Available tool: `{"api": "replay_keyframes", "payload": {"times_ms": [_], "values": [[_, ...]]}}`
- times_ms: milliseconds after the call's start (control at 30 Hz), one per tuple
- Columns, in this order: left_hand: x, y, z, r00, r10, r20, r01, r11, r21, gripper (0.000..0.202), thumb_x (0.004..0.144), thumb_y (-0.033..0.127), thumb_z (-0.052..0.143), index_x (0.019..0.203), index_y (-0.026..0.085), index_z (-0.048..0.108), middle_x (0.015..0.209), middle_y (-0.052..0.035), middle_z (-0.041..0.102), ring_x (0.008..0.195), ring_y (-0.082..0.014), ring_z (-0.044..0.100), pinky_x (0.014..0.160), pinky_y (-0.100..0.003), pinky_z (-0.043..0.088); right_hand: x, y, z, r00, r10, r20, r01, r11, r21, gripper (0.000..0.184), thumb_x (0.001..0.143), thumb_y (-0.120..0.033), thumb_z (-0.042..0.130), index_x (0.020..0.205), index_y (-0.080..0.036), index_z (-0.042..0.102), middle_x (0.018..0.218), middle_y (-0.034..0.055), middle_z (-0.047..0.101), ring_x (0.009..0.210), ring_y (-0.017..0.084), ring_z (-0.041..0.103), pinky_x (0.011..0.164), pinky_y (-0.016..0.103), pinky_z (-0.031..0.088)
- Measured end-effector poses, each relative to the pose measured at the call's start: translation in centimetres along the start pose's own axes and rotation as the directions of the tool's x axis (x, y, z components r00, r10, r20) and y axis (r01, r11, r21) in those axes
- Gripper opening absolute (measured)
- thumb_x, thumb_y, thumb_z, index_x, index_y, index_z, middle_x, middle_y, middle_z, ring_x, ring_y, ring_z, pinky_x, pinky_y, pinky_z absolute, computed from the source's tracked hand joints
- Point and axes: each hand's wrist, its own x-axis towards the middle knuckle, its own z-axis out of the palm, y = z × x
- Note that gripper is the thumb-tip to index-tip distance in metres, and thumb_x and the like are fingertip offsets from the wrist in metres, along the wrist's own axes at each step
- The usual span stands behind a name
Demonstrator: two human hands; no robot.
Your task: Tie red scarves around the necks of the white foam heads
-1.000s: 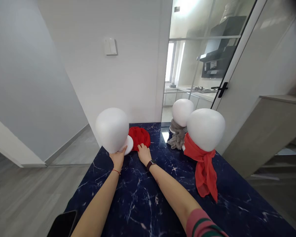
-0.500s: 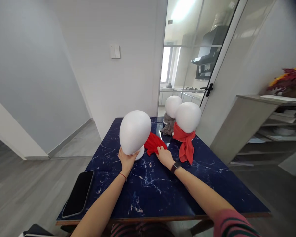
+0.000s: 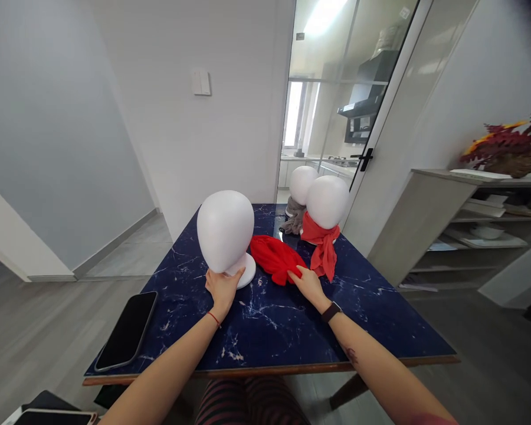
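Observation:
A white mannequin head [image 3: 225, 229] on a round white base leans a little to the left on the table. My left hand [image 3: 223, 289] is wrapped round its neck, just under the chin. To the right of it a bright red scarf [image 3: 274, 258] lies bunched on the tabletop. My right hand [image 3: 308, 285] pinches the scarf's near right end between thumb and fingers. Farther back stand two more mannequin heads: one [image 3: 327, 200] has a coral-red scarf [image 3: 322, 243] knotted about its neck, the other [image 3: 302, 184] a grey scarf [image 3: 294, 217].
The dark blue marble-patterned table [image 3: 265, 345] fills the middle. A black-screened phone [image 3: 127, 330] lies at its left edge. Behind are a wall and a glass door [image 3: 323, 118]; at the right stands a shelf unit [image 3: 442, 218] with a flower basket [image 3: 508, 150] on top.
My right hand has drawn the red scarf's end toward me and to the right, so more of the scarf shows. My left hand still grips the neck. The view has shifted slightly.

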Motion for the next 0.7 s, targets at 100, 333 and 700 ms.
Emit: {"api": "replay_keyframes", "payload": {"times_ms": [100, 333, 700], "values": [[-0.3, 0.0, -0.1, 0.999, -0.026, -0.021, 0.027, 0.999, 0.037, 0.076, 0.062, 0.058, 0.068, 0.120, 0.014, 0.049, 0.118, -0.0158, 0.054, 0.123, -0.0337, 0.040, 0.096, -0.046, 0.036, 0.4, 0.6, 0.2, 0.997, -0.014, -0.077, 0.031, 0.975, 0.219, 0.039, 0.087, -0.050, 0.039, 0.070, -0.018, 0.055, 0.067, 0.0033, 0.062, 0.063, 0.018, 0.056, 0.058, 0.025, 0.036], [-0.2, 0.5, -0.1, 0.999, -0.045, 0.008, 0.045, 0.999, -0.014, 0.083, 0.062, 0.049, 0.071, 0.128, 0.012, 0.040, 0.129, -0.0196, 0.044, 0.129, -0.0362, 0.033, 0.102, -0.049, 0.030, -0.2, -0.3, -0.9, 0.961, -0.089, -0.261, 0.186, 0.908, 0.376, 0.037, 0.091, -0.046, 0.037, 0.073, -0.017, 0.052, 0.065, 0.0006, 0.055, 0.059, 0.014, 0.049, 0.057, 0.024, 0.037], [-8.4, -1.0, -5.3, 0.815, 0.286, 0.504, 0.009, 0.863, -0.505, 0.063, 0.073, 0.029, 0.061, 0.130, 0.023, 0.036, 0.125, -0.0099, 0.044, 0.108, -0.0224, 0.053, 0.094, -0.041, 0.045, -3.8, -3.6, -0.3, 0.694, -0.674, -0.255, 0.711, 0.696, 0.096, 0.030, 0.092, -0.035, 0.035, 0.076, -0.017, 0.054, 0.064, 0.0043, 0.057, 0.059, 0.016, 0.051, 0.058, 0.028, 0.038]]}}
